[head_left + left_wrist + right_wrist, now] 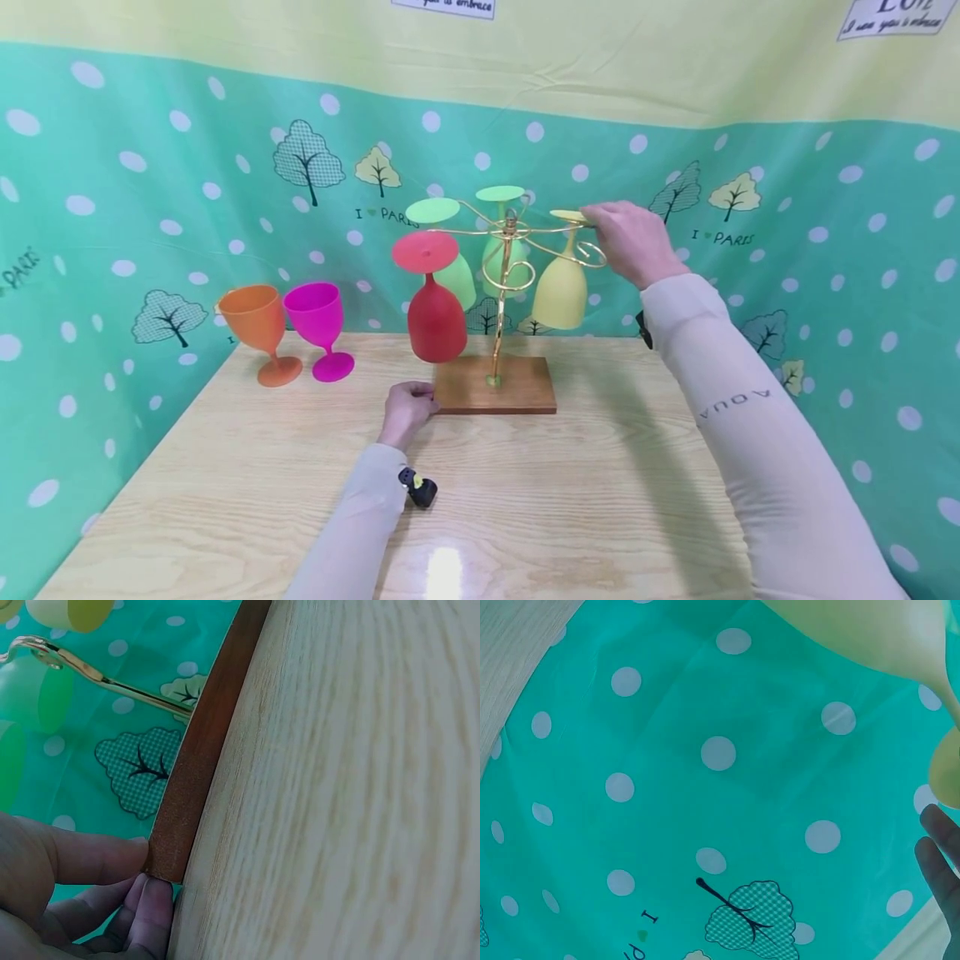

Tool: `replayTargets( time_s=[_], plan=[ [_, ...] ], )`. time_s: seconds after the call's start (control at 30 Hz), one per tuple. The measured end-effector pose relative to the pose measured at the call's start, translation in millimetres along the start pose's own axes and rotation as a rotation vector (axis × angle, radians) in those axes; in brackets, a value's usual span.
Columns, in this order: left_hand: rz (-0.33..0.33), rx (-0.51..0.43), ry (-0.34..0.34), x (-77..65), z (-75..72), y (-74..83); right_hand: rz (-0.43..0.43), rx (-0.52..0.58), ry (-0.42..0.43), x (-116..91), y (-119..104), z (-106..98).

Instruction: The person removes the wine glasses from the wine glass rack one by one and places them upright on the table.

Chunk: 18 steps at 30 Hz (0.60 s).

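Yellow plastic cup (559,293), upside down on the gold wire rack (498,333). Taking the middle of the pole as the clock's centre in the head view, its bowl hangs at 3 o'clock, foot at about 1:30.

Right hand (633,242) at the edge of that foot; right wrist view shows two fairly straight fingertips just beside the rim. Thumb hidden, so cannot tell whether it pinches.

Left hand, 7:30 (408,410): thumb and fingers pinch the near corner of the wooden base (525,385). Sound choice, as the load sits high on a thin pole.

Step looks like settling the yellow cup in its hook (597,266). Best done by guiding the foot gently, stem well inside the curl, letting go only once the wire bears the weight. Whether the stem is fully seated, cannot tell. A sideways tug could swing the arms and knock the red cup (437,329) at 8:30.

Orange cup (255,318) and pink cup (318,317) stand upright on the tabletop (300,467), well off towards 9 o'clock.
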State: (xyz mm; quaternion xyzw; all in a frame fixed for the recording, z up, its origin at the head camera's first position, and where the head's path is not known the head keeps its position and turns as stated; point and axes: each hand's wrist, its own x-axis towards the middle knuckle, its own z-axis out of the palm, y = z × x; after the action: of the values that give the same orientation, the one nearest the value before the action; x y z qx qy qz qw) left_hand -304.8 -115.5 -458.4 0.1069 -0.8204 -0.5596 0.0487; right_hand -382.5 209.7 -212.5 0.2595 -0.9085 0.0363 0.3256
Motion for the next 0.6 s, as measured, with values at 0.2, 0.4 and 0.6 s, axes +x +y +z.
replayTargets(
  time_s=[0.2, 0.4, 0.6],
  plan=[
    [-0.009, -0.011, -0.011, 0.9, 2.6, 1.2, 0.022, -0.018, 0.065, -5.6, 1.1, 1.3],
    [0.010, 0.003, -0.001, -0.1, 2.2, 0.1, 0.021, -0.022, 0.109, -12.9, 2.1, 0.6],
    [0.012, -0.002, 0.003, 0.1, 0.4, -1.6, -0.018, -0.007, 0.140, -13.2, 1.2, -6.0]
  ],
)
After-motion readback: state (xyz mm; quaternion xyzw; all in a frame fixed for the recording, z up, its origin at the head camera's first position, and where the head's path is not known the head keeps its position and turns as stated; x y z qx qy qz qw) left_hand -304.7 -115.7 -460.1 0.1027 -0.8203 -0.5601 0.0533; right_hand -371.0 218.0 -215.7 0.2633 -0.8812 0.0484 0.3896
